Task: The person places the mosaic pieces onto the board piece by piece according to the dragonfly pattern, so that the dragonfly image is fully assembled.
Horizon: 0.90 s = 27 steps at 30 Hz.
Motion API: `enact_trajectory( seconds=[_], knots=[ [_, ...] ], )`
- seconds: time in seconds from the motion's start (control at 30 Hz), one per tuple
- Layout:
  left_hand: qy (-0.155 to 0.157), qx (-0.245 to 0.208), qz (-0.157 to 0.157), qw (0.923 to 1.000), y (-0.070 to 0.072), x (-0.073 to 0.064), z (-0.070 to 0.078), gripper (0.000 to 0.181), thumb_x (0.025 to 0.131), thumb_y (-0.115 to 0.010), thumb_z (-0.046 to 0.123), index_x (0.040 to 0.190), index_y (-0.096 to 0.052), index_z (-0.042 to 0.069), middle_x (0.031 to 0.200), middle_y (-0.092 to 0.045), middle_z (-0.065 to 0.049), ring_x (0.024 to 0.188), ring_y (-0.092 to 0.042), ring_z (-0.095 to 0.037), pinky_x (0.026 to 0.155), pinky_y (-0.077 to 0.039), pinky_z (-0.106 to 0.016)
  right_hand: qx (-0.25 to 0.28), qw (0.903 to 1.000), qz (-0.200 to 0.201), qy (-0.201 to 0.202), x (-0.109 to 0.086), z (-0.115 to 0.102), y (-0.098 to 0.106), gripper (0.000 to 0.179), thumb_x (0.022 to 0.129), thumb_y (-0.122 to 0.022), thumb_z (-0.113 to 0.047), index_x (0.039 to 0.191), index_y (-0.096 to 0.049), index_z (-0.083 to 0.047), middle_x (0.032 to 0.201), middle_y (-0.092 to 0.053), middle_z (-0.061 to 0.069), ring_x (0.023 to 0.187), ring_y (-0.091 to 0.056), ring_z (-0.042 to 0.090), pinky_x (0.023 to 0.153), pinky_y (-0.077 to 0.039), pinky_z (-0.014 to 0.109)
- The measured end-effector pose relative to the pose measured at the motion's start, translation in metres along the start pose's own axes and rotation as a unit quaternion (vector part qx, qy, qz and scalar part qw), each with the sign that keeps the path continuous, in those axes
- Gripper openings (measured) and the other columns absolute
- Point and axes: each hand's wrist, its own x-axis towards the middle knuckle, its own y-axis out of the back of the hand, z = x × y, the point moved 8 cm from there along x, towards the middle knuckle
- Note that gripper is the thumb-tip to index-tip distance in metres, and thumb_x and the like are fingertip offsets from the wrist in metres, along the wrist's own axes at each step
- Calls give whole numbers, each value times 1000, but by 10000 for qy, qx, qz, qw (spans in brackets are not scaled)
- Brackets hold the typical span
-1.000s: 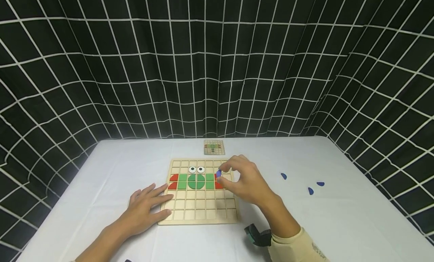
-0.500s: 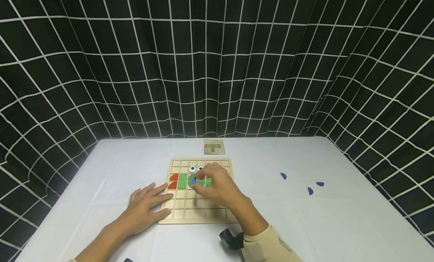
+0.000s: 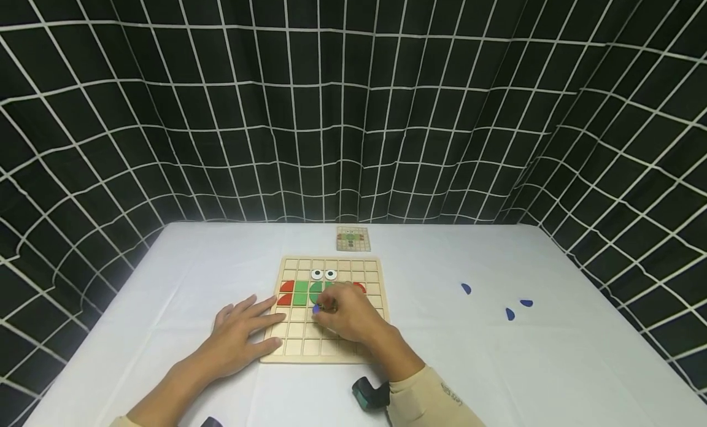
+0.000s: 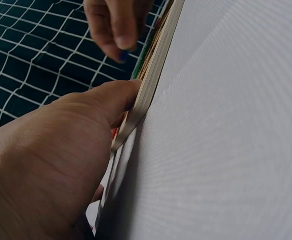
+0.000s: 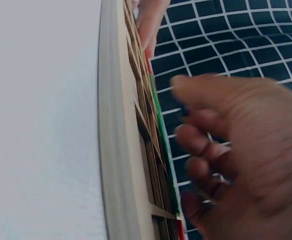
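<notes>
A wooden grid board [image 3: 309, 348] lies on the white table, bearing two round eye tiles [image 3: 323, 274], red curved tiles [image 3: 285, 299] and green tiles [image 3: 301, 293]. Over its middle, just below the green circle, my right hand [image 3: 351, 313] pinches a small blue tile [image 3: 316, 309] between thumb and index finger. In the left wrist view that blue tile [image 4: 123, 55] shows at the fingertips, apart from the board. My left hand [image 3: 237, 338] rests with spread fingers on the board's left edge. The right hand hides part of the green and red tiles.
Several blue half-round tiles lie about; one [image 3: 466, 288] is right of the board, with two more [image 3: 518, 308] farther right. A small pattern card [image 3: 353, 238] lies behind the board. A black grid curtain [image 3: 353, 108] surrounds the table's back and sides.
My right hand has moved left from the board's right side to its middle, then slightly lower, carrying the blue tile. My left hand stays on the board's edge. The head view shifts slightly.
</notes>
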Motion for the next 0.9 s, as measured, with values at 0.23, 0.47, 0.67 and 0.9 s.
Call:
enact_trajectory(
  seconds=[0.23,0.47,0.67,0.9],
  knots=[
    [-3,66,-5,10000,3,1,1,45,99,-80,42,136,-78,16,160,-56,-14,150,-38,-55,114,-17,-82,-211,9993,-133,-272,1,6,-7,19,93,-88,-11,109,-82,-4,91,-64,-8,88,-57,13,81,-54,32],
    [6,47,-11,10000,2,1,0,45,99,-80,41,135,-78,15,160,-56,-14,150,-38,-55,114,-17,-82,-298,9991,-118,-295,1,8,-9,19,93,-88,-12,109,-83,-4,92,-64,-7,88,-57,13,81,-54,32],
    [22,53,-43,10000,0,0,-1,45,99,-80,42,136,-78,16,160,-56,-15,150,-38,-55,114,-17,-82,-218,9992,-106,-308,-1,9,-7,21,93,-88,-11,111,-82,-3,91,-63,-6,86,-56,13,77,-53,31],
    [-12,69,-4,10000,0,0,-1,45,99,-80,42,136,-78,16,160,-56,-14,150,-38,-55,114,-17,-82,-149,9996,-83,-204,-1,7,-3,20,93,-86,-10,111,-82,-2,88,-61,-6,83,-55,12,74,-51,30]
  ],
)
